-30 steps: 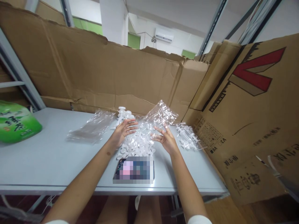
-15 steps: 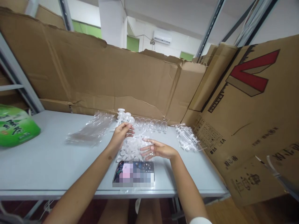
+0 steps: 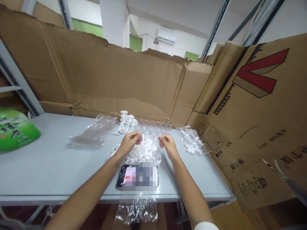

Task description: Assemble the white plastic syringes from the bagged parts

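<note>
Between my two hands a clear plastic bag [image 3: 150,142] is stretched, its top edge pinched at both sides. My left hand [image 3: 134,139] is closed on the bag's left side, and my right hand [image 3: 165,141] is closed on its right side. Small white plastic pieces [image 3: 130,157] lie in a pile on the table beneath and behind the bag. White plunger-like parts [image 3: 124,123] stand and lie behind my left hand. A row of clear cups [image 3: 157,127] is at the back. A phone [image 3: 129,177] lies in front of the pile, its screen lit.
The grey table [image 3: 59,169] is bordered by cardboard walls [image 3: 107,73]. Flat clear bags [image 3: 93,134] lie at the left, a bag of white parts [image 3: 192,140] at the right. A green package [image 3: 18,131] sits far left. More clear film [image 3: 137,207] hangs over the front edge.
My right hand has gone from spread fingers to a pinch on the bag. My left hand has shifted slightly right and down. Clear film now shows over the table's front edge.
</note>
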Demonstrator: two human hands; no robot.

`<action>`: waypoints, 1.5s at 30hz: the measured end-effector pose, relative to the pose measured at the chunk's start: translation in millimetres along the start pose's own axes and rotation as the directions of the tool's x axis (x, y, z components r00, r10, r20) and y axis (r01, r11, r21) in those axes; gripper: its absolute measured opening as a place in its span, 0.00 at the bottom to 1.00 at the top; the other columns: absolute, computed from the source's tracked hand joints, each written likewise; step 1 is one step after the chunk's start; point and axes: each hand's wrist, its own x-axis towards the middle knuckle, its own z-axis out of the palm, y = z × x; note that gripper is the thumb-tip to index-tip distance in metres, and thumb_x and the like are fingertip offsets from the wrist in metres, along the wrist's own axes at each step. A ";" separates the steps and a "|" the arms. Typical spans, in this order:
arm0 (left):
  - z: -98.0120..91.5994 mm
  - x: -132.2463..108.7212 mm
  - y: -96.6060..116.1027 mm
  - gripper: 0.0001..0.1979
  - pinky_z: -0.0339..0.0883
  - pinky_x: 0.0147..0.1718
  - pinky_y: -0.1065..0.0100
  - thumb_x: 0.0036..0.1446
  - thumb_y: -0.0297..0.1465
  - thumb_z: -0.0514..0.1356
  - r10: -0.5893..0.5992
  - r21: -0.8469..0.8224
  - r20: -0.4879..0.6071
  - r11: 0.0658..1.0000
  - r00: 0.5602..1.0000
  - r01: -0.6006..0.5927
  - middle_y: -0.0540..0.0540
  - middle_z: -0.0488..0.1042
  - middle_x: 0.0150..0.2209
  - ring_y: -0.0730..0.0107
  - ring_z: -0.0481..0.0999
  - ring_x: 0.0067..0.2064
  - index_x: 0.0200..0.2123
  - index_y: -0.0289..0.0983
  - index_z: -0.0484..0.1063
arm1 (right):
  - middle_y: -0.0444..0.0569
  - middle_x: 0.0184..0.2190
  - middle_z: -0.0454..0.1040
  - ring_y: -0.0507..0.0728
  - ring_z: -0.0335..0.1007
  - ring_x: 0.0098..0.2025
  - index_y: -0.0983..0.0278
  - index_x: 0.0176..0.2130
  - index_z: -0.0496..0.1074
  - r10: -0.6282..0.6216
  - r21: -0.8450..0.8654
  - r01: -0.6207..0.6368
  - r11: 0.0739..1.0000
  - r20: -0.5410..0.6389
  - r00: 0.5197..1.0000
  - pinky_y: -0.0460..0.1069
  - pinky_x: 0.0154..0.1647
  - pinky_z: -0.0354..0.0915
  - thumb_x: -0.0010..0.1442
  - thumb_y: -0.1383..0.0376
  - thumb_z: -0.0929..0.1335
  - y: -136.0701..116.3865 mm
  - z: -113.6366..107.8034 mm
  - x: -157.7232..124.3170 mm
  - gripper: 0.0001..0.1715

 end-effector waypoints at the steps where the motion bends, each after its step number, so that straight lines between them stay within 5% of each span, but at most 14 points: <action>1: -0.8 0.9 -1.0 0.17 0.60 0.24 0.73 0.48 0.42 0.58 0.025 0.017 -0.018 1.000 1.000 -0.024 0.50 0.68 0.20 0.75 0.66 0.23 0.20 0.34 0.69 | 0.39 0.14 0.62 0.46 0.54 0.16 0.65 0.21 0.65 -0.006 -0.012 0.005 1.000 -0.022 1.000 0.44 0.19 0.51 0.47 0.56 0.69 0.2 0.6 0.2 0.16; 9: -5.5 3.6 -3.4 0.17 0.61 0.25 0.72 0.48 0.44 0.58 0.107 0.114 -0.053 0.988 0.993 -0.100 0.48 0.71 0.24 0.72 0.67 0.26 0.26 0.34 0.72 | 0.37 0.13 0.59 0.46 0.54 0.16 0.64 0.22 0.67 -0.082 -0.005 0.082 0.997 -0.098 0.992 0.44 0.18 0.51 0.46 0.56 0.70 0.2 -2.3 3.2 0.14; 14: -14.5 6.2 -0.2 0.15 0.61 0.22 0.74 0.50 0.41 0.57 0.139 0.109 -0.131 0.986 0.982 -0.125 0.52 0.66 0.19 0.76 0.65 0.21 0.27 0.35 0.71 | 0.42 0.20 0.69 0.48 0.62 0.20 0.64 0.33 0.69 -0.007 0.092 -0.008 0.996 0.162 0.987 0.45 0.22 0.57 0.48 0.53 0.68 -2.0 -8.7 2.0 0.18; 18: -16.4 7.5 2.3 0.13 0.60 0.22 0.74 0.50 0.40 0.56 0.142 0.105 -0.169 0.987 0.975 -0.125 0.51 0.67 0.20 0.76 0.65 0.22 0.26 0.35 0.70 | 0.43 0.21 0.70 0.49 0.64 0.21 0.65 0.30 0.69 0.031 0.014 -0.035 0.999 0.264 0.964 0.45 0.22 0.57 0.47 0.55 0.70 -1.1 -4.7 -1.1 0.15; 26: -17.1 4.4 5.0 0.12 0.59 0.23 0.73 0.50 0.39 0.57 0.204 0.176 -0.182 0.969 0.962 -0.172 0.52 0.65 0.19 0.74 0.65 0.22 0.29 0.36 0.73 | 0.39 0.14 0.64 0.48 0.59 0.17 0.64 0.25 0.67 -0.042 -0.060 0.049 0.997 0.117 0.992 0.45 0.20 0.56 0.47 0.56 0.69 0.3 -3.3 1.4 0.14; 33: -21.7 11.4 -3.0 0.13 0.61 0.24 0.72 0.46 0.40 0.60 0.063 0.107 0.111 0.991 0.992 -0.075 0.50 0.69 0.21 0.74 0.67 0.23 0.27 0.35 0.71 | 0.40 0.17 0.65 0.48 0.59 0.20 0.64 0.26 0.66 -0.118 0.010 0.119 0.993 -0.051 0.992 0.45 0.23 0.57 0.48 0.58 0.69 -0.6 -14.3 6.0 0.12; 37: -16.7 12.2 -11.3 0.12 0.61 0.24 0.72 0.47 0.39 0.59 0.083 0.113 0.076 0.989 0.994 -0.091 0.50 0.69 0.20 0.74 0.66 0.22 0.26 0.36 0.68 | 0.41 0.21 0.68 0.49 0.61 0.22 0.62 0.33 0.67 -0.066 0.089 0.067 0.994 -0.013 0.998 0.46 0.24 0.58 0.48 0.57 0.68 1.1 -11.2 5.1 0.14; 45: -15.6 10.4 -8.8 0.13 0.62 0.25 0.72 0.47 0.40 0.59 0.122 0.122 0.003 0.985 0.993 -0.121 0.50 0.70 0.21 0.73 0.68 0.24 0.31 0.36 0.69 | 0.40 0.18 0.65 0.48 0.58 0.20 0.64 0.28 0.68 -0.059 -0.003 0.059 0.998 -0.015 0.998 0.46 0.23 0.58 0.45 0.58 0.70 4.3 -11.7 6.6 0.13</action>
